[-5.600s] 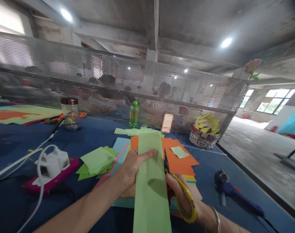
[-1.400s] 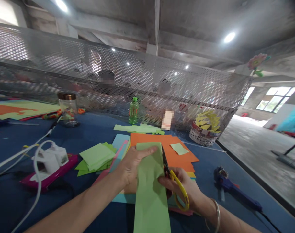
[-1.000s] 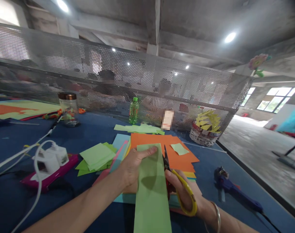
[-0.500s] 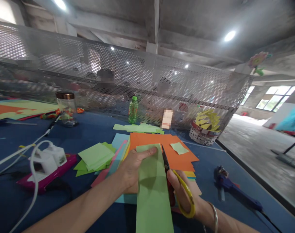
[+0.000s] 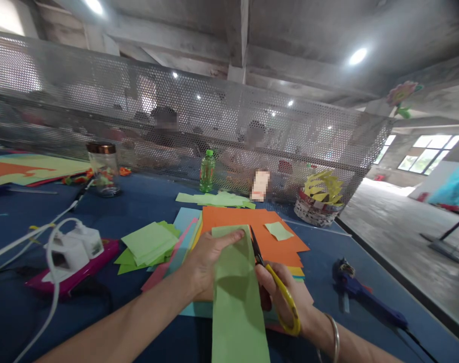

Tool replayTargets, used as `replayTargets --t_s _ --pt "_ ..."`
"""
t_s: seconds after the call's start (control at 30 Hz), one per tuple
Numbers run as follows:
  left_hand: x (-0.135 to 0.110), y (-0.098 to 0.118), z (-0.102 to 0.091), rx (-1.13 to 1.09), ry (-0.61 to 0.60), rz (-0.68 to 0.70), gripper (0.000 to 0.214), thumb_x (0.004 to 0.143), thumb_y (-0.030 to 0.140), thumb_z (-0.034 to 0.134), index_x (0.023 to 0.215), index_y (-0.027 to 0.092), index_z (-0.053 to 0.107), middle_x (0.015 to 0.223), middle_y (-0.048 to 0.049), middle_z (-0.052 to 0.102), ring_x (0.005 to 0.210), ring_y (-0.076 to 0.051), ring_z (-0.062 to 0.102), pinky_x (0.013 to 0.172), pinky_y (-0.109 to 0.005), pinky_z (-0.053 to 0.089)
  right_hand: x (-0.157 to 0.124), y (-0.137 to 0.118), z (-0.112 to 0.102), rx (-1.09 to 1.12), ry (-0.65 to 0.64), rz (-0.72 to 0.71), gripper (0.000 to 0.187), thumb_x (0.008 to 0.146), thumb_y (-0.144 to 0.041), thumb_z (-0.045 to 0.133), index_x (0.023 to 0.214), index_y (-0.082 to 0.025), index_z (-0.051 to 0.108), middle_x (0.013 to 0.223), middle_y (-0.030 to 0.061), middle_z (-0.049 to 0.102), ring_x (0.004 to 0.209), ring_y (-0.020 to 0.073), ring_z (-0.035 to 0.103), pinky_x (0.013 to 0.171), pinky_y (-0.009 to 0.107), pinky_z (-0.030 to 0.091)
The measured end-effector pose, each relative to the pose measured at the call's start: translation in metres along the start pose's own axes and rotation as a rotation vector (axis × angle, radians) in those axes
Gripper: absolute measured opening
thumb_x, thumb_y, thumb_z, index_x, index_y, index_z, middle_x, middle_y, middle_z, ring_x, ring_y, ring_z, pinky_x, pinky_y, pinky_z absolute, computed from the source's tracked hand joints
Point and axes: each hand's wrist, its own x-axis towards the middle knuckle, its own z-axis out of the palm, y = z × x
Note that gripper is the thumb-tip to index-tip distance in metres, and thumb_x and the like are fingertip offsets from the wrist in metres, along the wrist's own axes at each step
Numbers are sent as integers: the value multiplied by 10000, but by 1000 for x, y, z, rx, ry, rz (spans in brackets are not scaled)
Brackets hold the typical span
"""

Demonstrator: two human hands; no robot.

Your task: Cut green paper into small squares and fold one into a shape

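Note:
A long strip of light green paper point(image 5: 239, 302) runs from the bottom edge up to the middle of the view. My left hand point(image 5: 210, 257) grips its far end, thumb on top and fingers hidden beneath. My right hand point(image 5: 280, 292) is closed around the yellow-handled scissors point(image 5: 285, 295). Their dark blades point away from me along the strip's right edge, close to its top right corner. Under the strip lies a stack of coloured sheets with orange paper point(image 5: 229, 217) on top. A small green paper square point(image 5: 278, 231) rests on the orange.
Left are cut green squares point(image 5: 149, 244) and a pink power strip point(image 5: 70, 282). A glass jar point(image 5: 104, 171), green bottle point(image 5: 206, 171), green scraps point(image 5: 214, 199) and woven basket point(image 5: 318, 204) stand before a mesh partition point(image 5: 214, 116). A blue glue gun point(image 5: 369, 297) lies right.
The scissors and my right hand have shifted slightly left and tilted, against the strip's right side. My left hand and the strip stay almost where they were.

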Motion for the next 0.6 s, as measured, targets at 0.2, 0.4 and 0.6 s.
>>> replayTargets --t_s 0.2,0.4,0.6 --pt "0 0 -1 13 5 14 380 627 374 856 876 136 695 757 -117 734 661 -293 696 685 -450 546 5 13 3 53 12 -37 699 709 -895 370 538 -219 409 433 -16 459 394 90 437 395 200 331" --pt "-1 -2 -2 -11 -71 43 393 664 356 839 961 131 712 882 -145 749 754 -319 712 742 -488 557 6 21 8 91 4 -76 727 727 -899 334 483 -217 400 384 -20 412 354 85 409 368 204 304" --pt "-1 -4 0 -26 -59 64 323 662 333 844 891 137 727 819 -128 758 696 -317 715 703 -513 571 3 17 7 144 11 -91 698 740 -876 371 506 -221 425 420 2 437 392 108 427 390 225 332"
